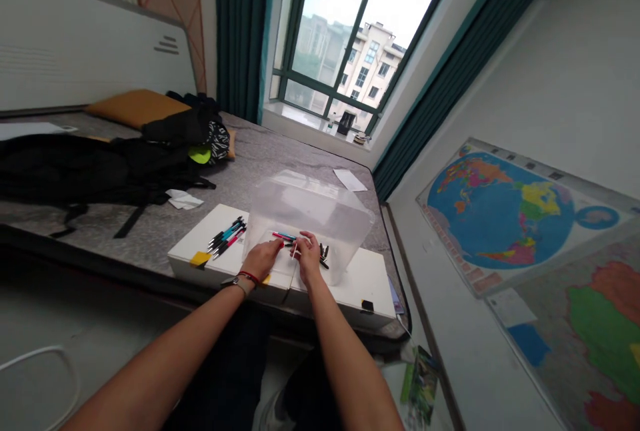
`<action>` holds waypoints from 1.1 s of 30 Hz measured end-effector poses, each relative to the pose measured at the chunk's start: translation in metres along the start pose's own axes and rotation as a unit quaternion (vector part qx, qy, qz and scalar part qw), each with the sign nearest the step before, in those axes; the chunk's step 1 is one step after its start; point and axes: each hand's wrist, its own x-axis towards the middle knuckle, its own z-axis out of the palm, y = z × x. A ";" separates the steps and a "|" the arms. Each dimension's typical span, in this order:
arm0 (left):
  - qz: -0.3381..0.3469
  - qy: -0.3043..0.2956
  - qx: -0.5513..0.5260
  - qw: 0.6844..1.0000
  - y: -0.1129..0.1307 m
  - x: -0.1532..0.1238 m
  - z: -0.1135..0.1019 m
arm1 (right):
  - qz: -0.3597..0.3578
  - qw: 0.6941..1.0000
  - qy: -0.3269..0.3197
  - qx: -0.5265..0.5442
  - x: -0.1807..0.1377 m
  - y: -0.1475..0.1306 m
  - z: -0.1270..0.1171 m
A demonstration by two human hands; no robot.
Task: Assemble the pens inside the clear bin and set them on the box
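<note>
My left hand point(262, 261) is closed, its fingertips pinching a small red piece point(281, 244), perhaps part of a pen. Close beside it, my right hand point(308, 259) has its thumb and fingers together on a thin whitish stick point(294, 252), too small to identify. Both hands are inside the opening of a clear plastic bin point(320, 208) lying tipped on its side. Just beyond the fingers lies a blue and red pen point(284, 236). Several short dark pieces point(325, 254), like pen caps or grips, are scattered right of my right hand.
Several assembled-looking pens point(227, 238) lie in a pile on the left white box point(193, 241). Another white box point(373, 274) sits at right. Both rest on a grey mattress point(240, 151). A black backpack point(100, 171) and crumpled tissue point(184, 199) lie left. A map point(500, 204) hangs right.
</note>
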 end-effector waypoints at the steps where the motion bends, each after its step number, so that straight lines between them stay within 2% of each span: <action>1: 0.001 -0.003 0.005 1.000 0.001 0.000 0.000 | 0.009 1.000 -0.005 0.010 -0.001 0.004 0.001; 6: 0.000 -0.007 0.016 1.000 0.004 0.000 -0.002 | 0.014 0.996 -0.045 0.074 -0.004 0.016 -0.001; 9: -0.001 -0.008 0.013 1.000 0.005 0.000 -0.003 | 0.001 0.995 -0.060 0.075 -0.004 0.017 -0.002; 18: -0.029 -0.029 0.019 0.999 0.007 0.001 -0.003 | -0.035 0.997 -0.050 0.052 -0.004 0.024 -0.002; 21: -0.035 -0.030 0.022 0.999 0.008 0.001 -0.003 | -0.037 0.997 -0.058 0.045 -0.004 0.023 -0.003; 27: -0.035 -0.018 0.008 0.999 0.007 0.002 -0.001 | -0.047 0.996 -0.030 0.067 -0.007 0.020 -0.003; 33: -0.029 -0.003 0.014 0.999 0.005 0.002 0.001 | -0.047 0.995 -0.064 0.053 -0.008 0.019 -0.005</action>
